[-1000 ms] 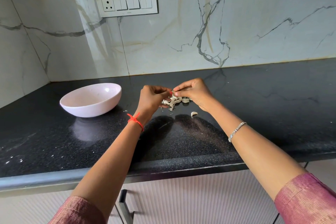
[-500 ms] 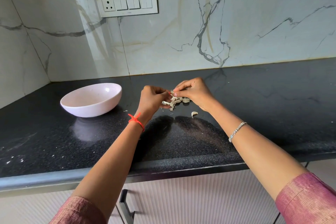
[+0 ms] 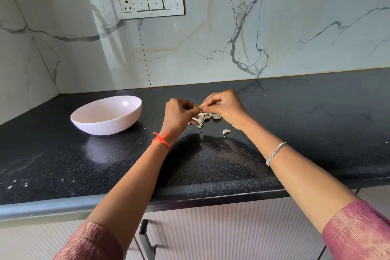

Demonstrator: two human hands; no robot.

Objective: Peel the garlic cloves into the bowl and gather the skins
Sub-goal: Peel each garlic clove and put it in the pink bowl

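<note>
- A clove (image 3: pixel 200 108) is pinched between the curled fingertips of the left hand (image 3: pixel 179 114) and the right hand (image 3: pixel 225 107). Only a wisp of its skin shows between them, and the rest is hidden.
- The 2 hands are held tip to tip, it is judged, so that the clove can be steadied by 1 while its skin is pulled by the nails of the other.
- The grip is kept just above the pile (image 3: pixel 205 116) on the counter (image 3: pixel 295 133), probably so that loosened skin drops where it can be gathered. Which pieces in the pile are peeled cannot be told.
- 1 lone clove (image 3: pixel 226 132) is seen below the grip and nearer the person, apart from the pile.
- The bowl (image 3: pixel 105 127) is set well to the left of the grip, presumably so that a peeled clove can be dropped in by a short swing of the left hand.
- No clove is seen in the bowl, though part of its floor is hidden by the near wall.
- A few scraps (image 3: pixel 146 128) are scattered between the bowl and the grip.
- The task is judged to be at an early stage, since the skin in hand is not yet off.
</note>
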